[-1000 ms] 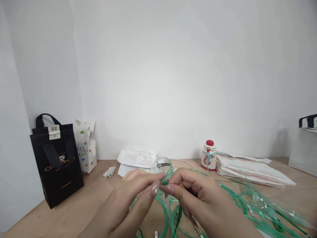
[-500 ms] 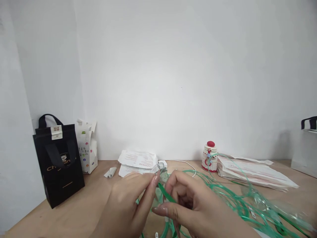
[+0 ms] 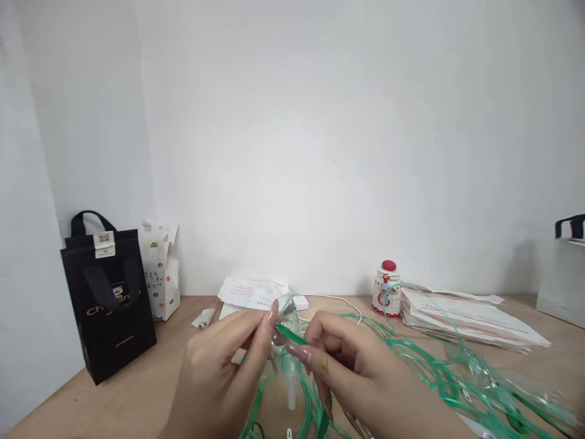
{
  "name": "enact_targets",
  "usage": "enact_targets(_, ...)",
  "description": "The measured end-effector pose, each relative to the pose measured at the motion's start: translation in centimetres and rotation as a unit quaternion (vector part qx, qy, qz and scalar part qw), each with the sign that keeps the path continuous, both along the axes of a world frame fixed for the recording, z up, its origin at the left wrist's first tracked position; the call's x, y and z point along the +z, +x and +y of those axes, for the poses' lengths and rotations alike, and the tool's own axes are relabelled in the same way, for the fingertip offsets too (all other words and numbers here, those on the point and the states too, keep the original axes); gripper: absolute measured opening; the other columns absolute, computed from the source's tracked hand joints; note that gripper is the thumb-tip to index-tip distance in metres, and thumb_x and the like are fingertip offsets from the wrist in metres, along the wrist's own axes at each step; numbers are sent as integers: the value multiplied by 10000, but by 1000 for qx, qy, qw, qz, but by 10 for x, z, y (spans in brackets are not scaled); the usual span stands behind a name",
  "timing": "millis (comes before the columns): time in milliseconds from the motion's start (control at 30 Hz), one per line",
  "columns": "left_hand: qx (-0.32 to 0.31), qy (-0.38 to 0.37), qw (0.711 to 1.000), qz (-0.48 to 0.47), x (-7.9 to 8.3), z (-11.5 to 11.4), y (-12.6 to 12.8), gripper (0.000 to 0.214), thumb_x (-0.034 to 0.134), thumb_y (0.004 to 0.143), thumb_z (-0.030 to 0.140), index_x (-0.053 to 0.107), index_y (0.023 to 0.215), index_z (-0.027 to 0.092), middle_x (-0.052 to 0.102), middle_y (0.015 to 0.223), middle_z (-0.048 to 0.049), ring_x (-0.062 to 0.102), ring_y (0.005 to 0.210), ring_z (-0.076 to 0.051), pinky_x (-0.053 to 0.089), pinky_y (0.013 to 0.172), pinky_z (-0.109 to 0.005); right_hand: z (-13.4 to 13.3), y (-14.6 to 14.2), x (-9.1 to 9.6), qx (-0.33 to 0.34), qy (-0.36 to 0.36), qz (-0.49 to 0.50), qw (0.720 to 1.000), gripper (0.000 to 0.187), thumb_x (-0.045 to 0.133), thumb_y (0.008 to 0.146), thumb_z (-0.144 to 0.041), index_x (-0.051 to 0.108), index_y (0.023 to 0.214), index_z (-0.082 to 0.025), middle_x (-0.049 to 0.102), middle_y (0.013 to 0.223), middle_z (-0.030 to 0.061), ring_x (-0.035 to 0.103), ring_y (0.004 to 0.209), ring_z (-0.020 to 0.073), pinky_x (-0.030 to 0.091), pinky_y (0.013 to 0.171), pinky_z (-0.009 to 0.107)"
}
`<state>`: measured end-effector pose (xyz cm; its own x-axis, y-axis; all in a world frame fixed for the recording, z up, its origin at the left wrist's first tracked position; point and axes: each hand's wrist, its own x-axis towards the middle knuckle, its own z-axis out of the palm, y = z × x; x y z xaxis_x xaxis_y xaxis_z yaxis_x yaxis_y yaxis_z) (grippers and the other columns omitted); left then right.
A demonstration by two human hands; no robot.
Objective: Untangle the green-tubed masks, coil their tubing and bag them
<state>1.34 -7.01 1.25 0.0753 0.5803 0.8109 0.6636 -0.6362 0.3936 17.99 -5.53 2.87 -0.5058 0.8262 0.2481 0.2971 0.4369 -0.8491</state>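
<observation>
Green strap point(image 3: 289, 333) is being pinched taut between left hand point(image 3: 219, 372) and right hand point(image 3: 351, 366) fingers, keeping clear mask point(image 3: 286, 360) lifted off tabletop point(image 3: 173, 347).

The clear mask point(image 3: 284, 341) has dropped toward 6 o'clock between both hands; the green strap point(image 3: 289, 333) now stretches between the fingertips.
</observation>
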Motion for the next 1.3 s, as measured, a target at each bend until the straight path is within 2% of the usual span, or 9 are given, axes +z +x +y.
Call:
enact_targets(200,-30,1,997,-75,-4,-2,8,265,480,858,209,566,607,204,581,532,41,580,496,-111,477,501,-203,3,0,-1,23,-34,79,996,258,467,870,-376,378,695,-210,406,547,-80,391,477,68,290,448,195)
enact_targets(367,-45,46,988,-138,-5,-4,15,199,493,838,189,621,688,213,550,571,26,542,548,-124,488,548,-211,2,1,0,5,-52,125,991,351,632,748,-438,359,723,-218,369,592,-91,376,514,65,295,463,183)
enact_targets(567,-44,68,994,-74,-4,-3,10,182,480,847,137,637,840,230,558,652,24,547,642,-118,467,582,-195,4,-1,-1,38,-103,131,985,403,618,752,-453,357,985,-253,439,639,-91,356,464,60,282,388,161)
enact_targets(667,7,106,993,-41,-3,-4,4,181,489,839,113,623,891,222,565,787,1,550,751,-129,452,649,-210,8,-2,-4,45,-77,158,983,383,619,765,-412,356,996,-255,426,610,-100,354,425,53,282,351,143)
enact_targets(767,48,131,989,-55,-1,-5,0,141,506,835,120,611,825,214,528,785,6,529,740,-127,425,653,-226,8,-1,-4,53,-81,154,983,333,600,785,-390,379,988,-245,435,577,-106,355,399,46,290,351,140)
enact_targets(867,9,103,994,-45,0,-5,-1,163,497,841,109,609,823,226,532,745,20,535,704,-115,429,622,-216,5,-3,-3,48,-106,121,986,398,641,744,-414,437,1030,-224,455,601,-87,391,464,56,317,399,153)
enact_targets(1033,-46,111,993,12,-1,-4,3,271,505,798,14,617,937,219,576,773,6,571,733,-127,471,659,-218,2,-14,-3,29,-38,118,992,244,619,761,-409,593,853,-184,485,661,-39,401,540,75,316,457,197)
enact_targets(1167,-13,155,988,-5,-2,-2,5,236,530,784,8,620,880,203,578,752,4,575,711,-129,479,655,-226,2,-16,-7,16,-22,82,996,289,569,780,-460,539,710,-182,375,544,-68,363,449,62,290,430,208)
enact_targets(1300,28,211,977,5,-3,-1,7,211,554,768,-13,619,843,173,567,704,12,558,641,-102,469,606,-197,4,-14,-12,-23,5,21,999,363,542,769,-524,477,643,-190,356,497,-72,362,427,70,256,401,212)
